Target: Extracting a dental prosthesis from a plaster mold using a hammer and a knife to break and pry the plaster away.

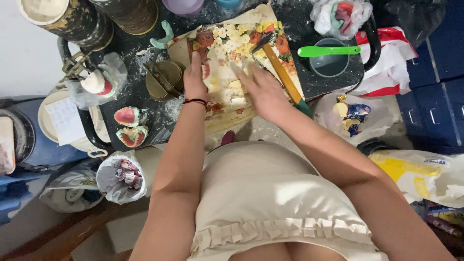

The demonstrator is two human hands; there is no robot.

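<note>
- Head view, nearest zone: a cream ruffled top fills the lower frame; both forearms reach away from it toward a dark, dusty table [145, 104].
- Left hand [195, 77]: lies on the floral board [227, 58], a red cord at the wrist; fingers extended toward a small pink-and-white piece [207, 71] at the fingertips. Whether the fingers pinch it or merely touch it cannot be told.
- Right hand [263, 92]: blurred, open and flat, fingers spread over the board's middle, above pale lumps [235, 92]; nothing visibly gripped.
- Board: tilted across the table's near edge, white-smeared, between the two hands.
- Spatula [282, 75]: orange blade, green handle, lying diagonally on the board just right of the right hand.
- Left of the board: a brass flask [164, 79], then two pink dental casts [129, 125] near the table's near edge, and a bagged cast [96, 83] beyond them.
- Right, farther: a grey bowl [330, 65] with a green spatula [328, 50] across its rim.
- Far edge: two dark tins [96, 19] and a bag of scraps [340, 17].
</note>
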